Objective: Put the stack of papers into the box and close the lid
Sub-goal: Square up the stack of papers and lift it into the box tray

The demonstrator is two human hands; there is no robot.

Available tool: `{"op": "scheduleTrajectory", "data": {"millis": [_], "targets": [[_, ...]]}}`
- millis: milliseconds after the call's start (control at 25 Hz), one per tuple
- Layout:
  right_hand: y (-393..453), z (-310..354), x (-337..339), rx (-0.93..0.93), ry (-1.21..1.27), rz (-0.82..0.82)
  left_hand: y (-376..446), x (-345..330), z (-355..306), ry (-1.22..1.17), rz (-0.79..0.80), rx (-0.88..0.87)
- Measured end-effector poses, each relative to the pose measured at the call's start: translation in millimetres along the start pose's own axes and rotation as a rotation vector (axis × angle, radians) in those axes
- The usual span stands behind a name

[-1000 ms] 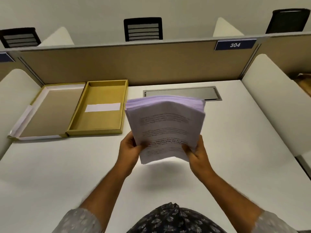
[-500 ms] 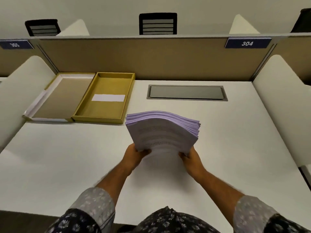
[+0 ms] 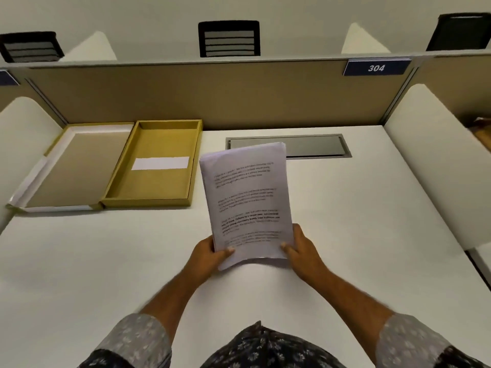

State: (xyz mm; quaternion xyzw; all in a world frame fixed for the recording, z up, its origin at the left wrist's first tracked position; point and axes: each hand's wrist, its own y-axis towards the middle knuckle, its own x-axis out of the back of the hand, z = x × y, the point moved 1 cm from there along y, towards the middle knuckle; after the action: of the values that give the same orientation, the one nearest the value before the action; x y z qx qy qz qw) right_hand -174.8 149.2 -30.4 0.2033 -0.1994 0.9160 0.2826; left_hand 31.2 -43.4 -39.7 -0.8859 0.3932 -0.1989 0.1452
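Note:
A stack of printed white papers (image 3: 245,197) stands tilted up above the middle of the desk, its printed face toward me. My left hand (image 3: 208,254) grips its lower left corner and my right hand (image 3: 301,249) grips its lower right corner. The yellow box (image 3: 117,181) lies open at the back left, apart from the papers, with a white label (image 3: 160,163) on its floor. Its lid (image 3: 66,168) is folded flat to the left, inside face up.
The white desk (image 3: 358,235) is bounded by a tan partition (image 3: 212,99) at the back and white dividers (image 3: 438,155) on both sides. A grey cable hatch (image 3: 316,146) sits behind the papers.
The stack has swung from lying nearly flat and low, far edge toward me, up to a tilted stand with its printed face showing. Both hands kept their grip.

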Motion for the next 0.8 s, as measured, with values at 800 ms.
{"op": "scheduleTrajectory", "data": {"millis": [800], "targets": [[218.3, 261.3, -208.2, -0.257, 0.293, -0.010, 167.7, 326.6, -48.9, -0.041, -0.140, -0.019]]}}
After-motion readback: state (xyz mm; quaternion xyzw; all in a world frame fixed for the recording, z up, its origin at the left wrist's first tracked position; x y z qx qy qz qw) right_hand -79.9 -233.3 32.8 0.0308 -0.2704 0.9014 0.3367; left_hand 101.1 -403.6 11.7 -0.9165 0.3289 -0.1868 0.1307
